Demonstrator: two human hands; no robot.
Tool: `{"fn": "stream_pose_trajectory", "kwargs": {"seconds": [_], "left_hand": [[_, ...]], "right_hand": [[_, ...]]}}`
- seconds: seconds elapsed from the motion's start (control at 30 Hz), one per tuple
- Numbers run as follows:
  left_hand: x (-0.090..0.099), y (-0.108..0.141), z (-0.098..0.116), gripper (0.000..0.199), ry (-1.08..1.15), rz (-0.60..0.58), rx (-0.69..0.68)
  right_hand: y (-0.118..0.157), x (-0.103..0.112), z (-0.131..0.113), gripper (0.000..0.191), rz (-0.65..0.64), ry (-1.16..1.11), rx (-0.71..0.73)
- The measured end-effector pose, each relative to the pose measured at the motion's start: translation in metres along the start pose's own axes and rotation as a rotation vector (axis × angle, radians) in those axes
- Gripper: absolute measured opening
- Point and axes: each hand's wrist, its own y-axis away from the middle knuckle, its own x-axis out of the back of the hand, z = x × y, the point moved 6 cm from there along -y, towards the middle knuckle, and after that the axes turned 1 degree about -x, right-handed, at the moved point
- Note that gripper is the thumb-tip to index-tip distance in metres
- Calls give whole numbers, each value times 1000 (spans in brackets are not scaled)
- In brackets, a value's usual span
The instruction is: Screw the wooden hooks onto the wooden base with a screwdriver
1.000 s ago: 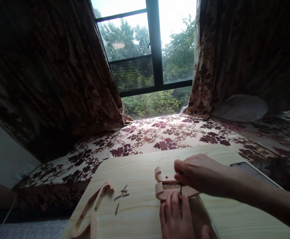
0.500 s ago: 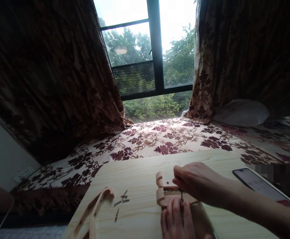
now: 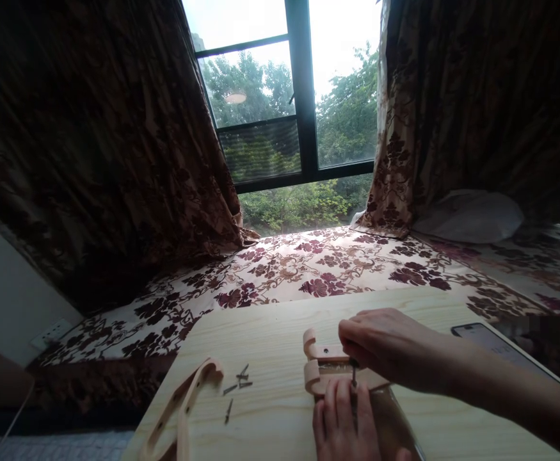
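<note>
My right hand (image 3: 373, 342) is closed around a screwdriver whose handle is hidden in the fist. Its thin dark shaft (image 3: 354, 372) points down onto the nearer of two pale wooden pieces with curled ends. That nearer piece (image 3: 313, 378) lies across a brown, shiny panel (image 3: 388, 416), with the farther piece (image 3: 325, 351), which shows a dark hole, just behind it. Fingers outstretched, my left hand (image 3: 344, 416) presses on the nearer piece and the panel beside the shaft. Whether a screw sits under the tip, I cannot tell.
Several screws (image 3: 244, 378) lie loose on the pale wooden tabletop (image 3: 270, 333). Left of them rest more curved wooden pieces (image 3: 196, 397) with holes. A phone (image 3: 495, 349) lies at the right under my forearm. Beyond the table is a flower-patterned cloth surface (image 3: 328, 262) below a window.
The whole view has shifted slightly. My right hand stays over the nearer wooden piece with only a slight change of pose, and my left hand keeps its place.
</note>
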Motion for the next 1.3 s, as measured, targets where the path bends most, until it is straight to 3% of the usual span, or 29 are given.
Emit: {"fn": "stream_pose_trajectory", "kwargs": {"seconds": [0.13,0.27,0.43,0.57,0.73,0.87,1.13,1.3], "left_hand": [[1,0,0,73,-10,-52,4],[0,1,0,74,-3,-72,10],[0,-2,3,58,68,79,91],[2,-5,3,59,107,171,179],[0,-3,2,56,36,83,61],[0,0,-1,56,31,64,38],[-2,2,-2,57,37,46,46],[-4,1,1,57,24,27,52]], "right_hand": [[-1,-5,7,20,16,24,-59],[2,3,8,11,13,8,-33],[4,13,0,13,-21,-33,72],[-1,6,1,15,-14,-40,32],[-4,-11,4,12,17,-2,-70],[-3,-9,5,13,35,31,-140],[5,14,0,15,-38,-51,71],[2,2,5,18,-46,-26,-21]]}}
